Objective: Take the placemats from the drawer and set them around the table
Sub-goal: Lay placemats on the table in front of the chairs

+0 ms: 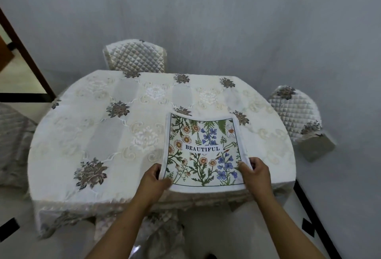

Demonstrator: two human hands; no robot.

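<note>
A white placemat (204,149) printed with orange and blue flowers and the word BEAUTIFUL lies at the near right part of the table (115,135). It looks like the top of a small stack, with more edges showing along its right side. My left hand (153,180) grips its near left corner. My right hand (255,173) grips its near right corner. The mat's near edge reaches just past the table's front edge. No drawer is in view.
A cream embroidered cloth with grey flower patches covers the table. A quilted chair (135,56) stands at the far side, another quilted chair (296,116) at the right. A grey wall runs close behind. A doorway with a dark frame (24,52) opens at the left.
</note>
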